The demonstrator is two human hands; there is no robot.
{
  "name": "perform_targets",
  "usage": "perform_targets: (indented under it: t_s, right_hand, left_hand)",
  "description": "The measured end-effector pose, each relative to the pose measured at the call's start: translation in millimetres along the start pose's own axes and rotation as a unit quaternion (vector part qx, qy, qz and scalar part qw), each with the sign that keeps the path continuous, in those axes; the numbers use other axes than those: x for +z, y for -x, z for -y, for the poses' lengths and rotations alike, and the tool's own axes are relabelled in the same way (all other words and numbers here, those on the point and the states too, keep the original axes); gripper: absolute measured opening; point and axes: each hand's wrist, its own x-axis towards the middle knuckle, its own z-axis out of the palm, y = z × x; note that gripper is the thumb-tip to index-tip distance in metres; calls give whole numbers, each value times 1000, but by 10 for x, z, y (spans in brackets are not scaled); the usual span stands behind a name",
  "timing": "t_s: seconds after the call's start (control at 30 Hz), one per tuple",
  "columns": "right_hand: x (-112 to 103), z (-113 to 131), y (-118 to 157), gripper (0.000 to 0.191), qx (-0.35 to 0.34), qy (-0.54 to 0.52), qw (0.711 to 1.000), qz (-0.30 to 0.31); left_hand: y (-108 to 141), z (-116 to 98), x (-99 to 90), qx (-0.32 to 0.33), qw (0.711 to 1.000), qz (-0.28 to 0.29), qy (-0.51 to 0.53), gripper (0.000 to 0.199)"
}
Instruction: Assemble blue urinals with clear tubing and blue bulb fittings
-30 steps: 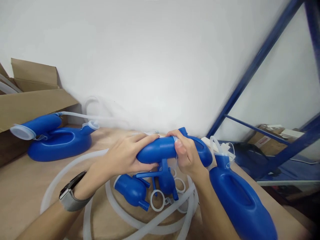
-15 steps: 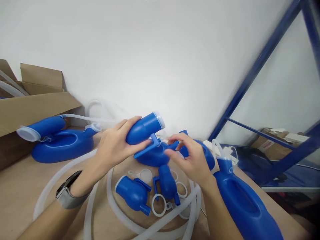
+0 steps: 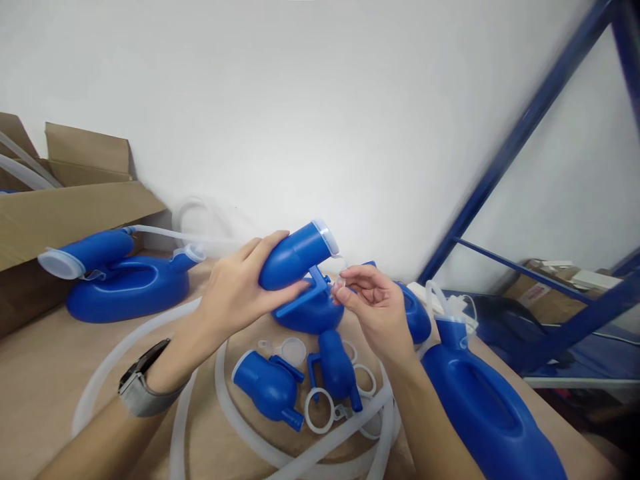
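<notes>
My left hand (image 3: 250, 280), with a watch on its wrist, is wrapped round a blue plastic funnel-like piece (image 3: 295, 253). A clear cap (image 3: 325, 237) covers its wide end, which points up to the right, and a blue handle (image 3: 305, 293) sticks out below. With thumb and forefinger, my right hand (image 3: 377, 303) pinches the small translucent tab (image 3: 340, 283) that hangs from the cap. Below the hands lie two similar blue pieces (image 3: 270, 387), white rings (image 3: 319, 410) and a clear cap (image 3: 293, 351). A blue bottle (image 3: 310, 320) is partly hidden behind them.
Long white corrugated tubes (image 3: 225, 387) curl across the table (image 3: 30, 387). At left stand a cardboard box (image 3: 75, 213) and a blue bottle (image 3: 130, 293) with a capped piece on it. Another blue bottle (image 3: 495, 400) lies at right, beside a blue metal rack (image 3: 520, 147).
My right hand has closed its thumb and forefinger on the small translucent tab. My left hand and the blue piece have shifted slightly right in view.
</notes>
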Motion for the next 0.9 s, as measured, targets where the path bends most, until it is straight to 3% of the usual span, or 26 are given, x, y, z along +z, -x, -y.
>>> perform_targets:
  t_s: [0.17, 0.33, 0.47, 0.57, 0.73, 0.9]
  right_hand:
    - [111, -113, 0, 13, -104, 36, 991, -78]
    - [129, -135, 10, 11, -121, 34, 989, -84]
    - [127, -184, 9, 11, -48, 23, 994, -95]
    - [140, -245, -1, 22, 36, -35, 994, -100]
    - [182, -219, -4, 33, 170, -159, 971, -55]
    - [166, -164, -17, 31, 160, -104, 980, -52]
  left_hand:
    - [43, -76, 39, 4, 1000, -17, -9, 66]
    - [59, -106, 46, 8, 1000, -23, -8, 67]
    - [61, -113, 57, 14, 999, -38, -13, 63]
    - [70, -117, 74, 10, 998, -55, -24, 61]
    - [91, -102, 59, 19, 996, -56, -61, 61]
    - [67, -98, 27, -34, 995, -9, -97, 66]
